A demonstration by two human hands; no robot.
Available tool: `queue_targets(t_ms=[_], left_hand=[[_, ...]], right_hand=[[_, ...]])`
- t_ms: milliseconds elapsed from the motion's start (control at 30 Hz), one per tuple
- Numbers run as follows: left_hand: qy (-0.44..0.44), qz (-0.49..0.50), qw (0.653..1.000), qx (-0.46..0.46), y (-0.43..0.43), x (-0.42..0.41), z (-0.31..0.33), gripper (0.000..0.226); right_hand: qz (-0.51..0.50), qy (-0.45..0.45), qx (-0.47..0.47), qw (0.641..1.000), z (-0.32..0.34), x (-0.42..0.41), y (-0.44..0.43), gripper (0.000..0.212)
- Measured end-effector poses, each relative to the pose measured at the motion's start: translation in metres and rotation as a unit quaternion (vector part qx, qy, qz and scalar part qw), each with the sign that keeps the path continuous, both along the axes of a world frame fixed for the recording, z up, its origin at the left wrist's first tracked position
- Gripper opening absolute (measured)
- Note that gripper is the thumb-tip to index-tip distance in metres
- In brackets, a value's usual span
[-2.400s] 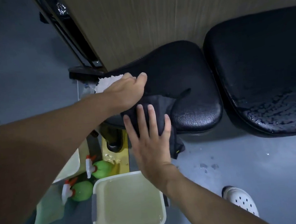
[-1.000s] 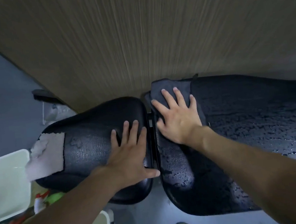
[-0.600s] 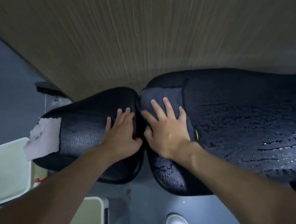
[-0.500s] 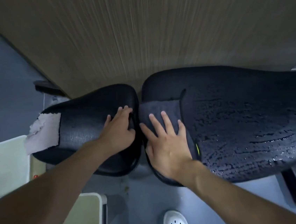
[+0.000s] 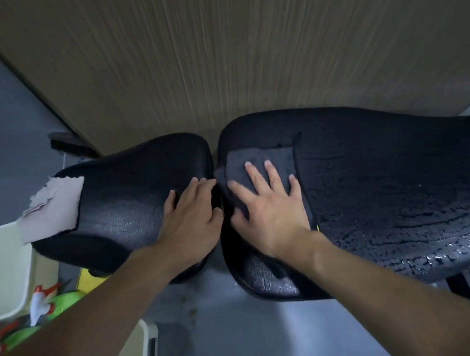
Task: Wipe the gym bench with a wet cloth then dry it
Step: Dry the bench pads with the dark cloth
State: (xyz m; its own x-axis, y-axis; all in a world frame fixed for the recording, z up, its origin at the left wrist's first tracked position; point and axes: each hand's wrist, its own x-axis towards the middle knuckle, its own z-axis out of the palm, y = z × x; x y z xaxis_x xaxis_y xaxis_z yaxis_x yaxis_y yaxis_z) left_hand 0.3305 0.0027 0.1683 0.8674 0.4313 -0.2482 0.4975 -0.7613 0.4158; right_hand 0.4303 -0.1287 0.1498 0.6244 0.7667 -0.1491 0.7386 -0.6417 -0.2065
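Dim, cool light; wet glints on the bench pad (image 5: 404, 203), wide-angle bending at the edges, forearms softly blurred.

Both forearms are showing bare from the lower frame edge up to the wrists, with no sleeve, watch, band or glove covering them. The left hand (image 5: 192, 223) and right hand (image 5: 272, 211) are showing bare as well, and no ring is showing on any finger in view. The nails are showing short and plain, pale at the tips where the light is catching them, and motion is blurring the thumb side of the right hand, so finer detail there is not reading.
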Motion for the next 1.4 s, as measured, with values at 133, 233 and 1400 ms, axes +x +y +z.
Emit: queue_targets(t_ms=[133,233,1400], left_hand=[[0.015,-0.042,0.997,0.069,-0.009,0.005,-0.01,0.057],[0.001,-0.051,0.984,0.168,-0.018,0.003,-0.027,0.072],[-0.063,-0.056,0.981,0.176,-0.033,-0.002,-0.041,0.096]], right_hand=[[-0.027,-0.013,0.02,0.999,-0.003,0.066,0.043,0.06],[-0.043,-0.021,0.041,0.998,-0.004,0.11,0.068,0.061],[-0.043,-0.053,0.084,0.994,-0.001,0.119,0.017,0.063]])
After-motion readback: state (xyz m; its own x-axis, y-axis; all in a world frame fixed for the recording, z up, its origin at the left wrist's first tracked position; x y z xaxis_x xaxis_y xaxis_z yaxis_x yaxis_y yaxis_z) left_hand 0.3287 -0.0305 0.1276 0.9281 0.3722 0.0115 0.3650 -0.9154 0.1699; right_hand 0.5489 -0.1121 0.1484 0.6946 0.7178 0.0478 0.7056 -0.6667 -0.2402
